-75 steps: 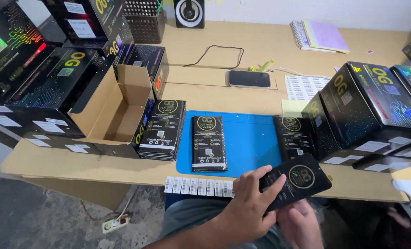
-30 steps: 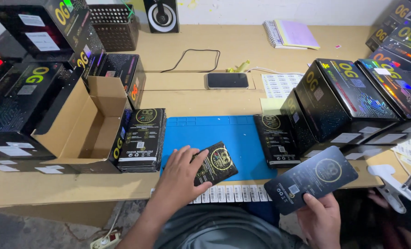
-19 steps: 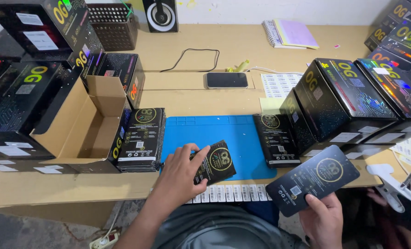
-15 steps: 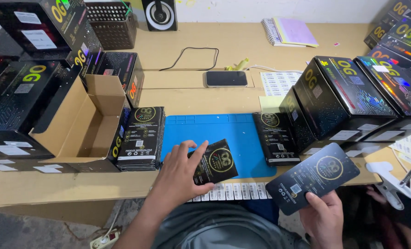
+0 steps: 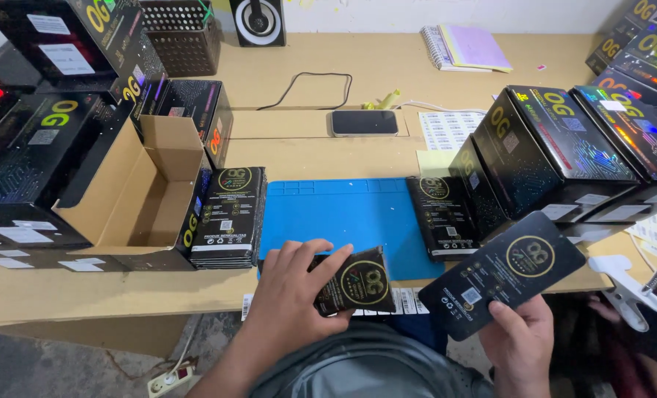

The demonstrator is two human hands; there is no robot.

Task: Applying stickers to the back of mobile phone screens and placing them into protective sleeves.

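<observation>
Since the earlier frames, the left hand (image 5: 292, 298) has drawn its black packet (image 5: 354, 282) off the middle of the blue mat (image 5: 336, 214) toward the near edge of the counter (image 5: 107, 291), while the right hand (image 5: 519, 340) has tilted its flat black card (image 5: 502, 273) a little more upright. Left fingers are clamped over the packet's left side, pressing it down where the mat's front edge meets a white label strip (image 5: 409, 301). Right fingers pinch the card's lower edge, holding it in the air in front of the counter, clear of everything else. One stack of packets (image 5: 229, 217) sits just left of the mat, touching an open cardboard box (image 5: 140, 195). Another stack (image 5: 443, 217) lies on the mat's right edge, against big black boxes (image 5: 557, 147). A phone (image 5: 364, 122) lies farther back, well apart from both hands, and a white clip (image 5: 627, 291) juts out near the right hand.
</observation>
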